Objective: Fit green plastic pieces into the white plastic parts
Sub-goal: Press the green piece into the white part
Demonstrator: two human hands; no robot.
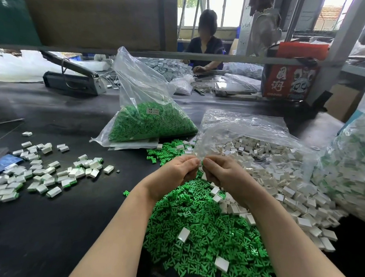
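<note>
My left hand (174,173) and my right hand (219,173) meet fingertip to fingertip above the table. Between them they pinch a small white part with a sliver of green piece (201,164); most of it is hidden by my fingers. Below my hands lies a big heap of loose green pieces (204,227) with a few white parts on top. To the right spreads a heap of white parts (279,176). At the left, several white parts with green fitted in lie scattered (43,173).
A clear bag of green pieces (149,121) stands behind the heap, and an open clear bag (250,125) covers the white parts. Another filled bag (354,166) sits at the right edge. A person works across the black table (55,217), beside a red box (290,81).
</note>
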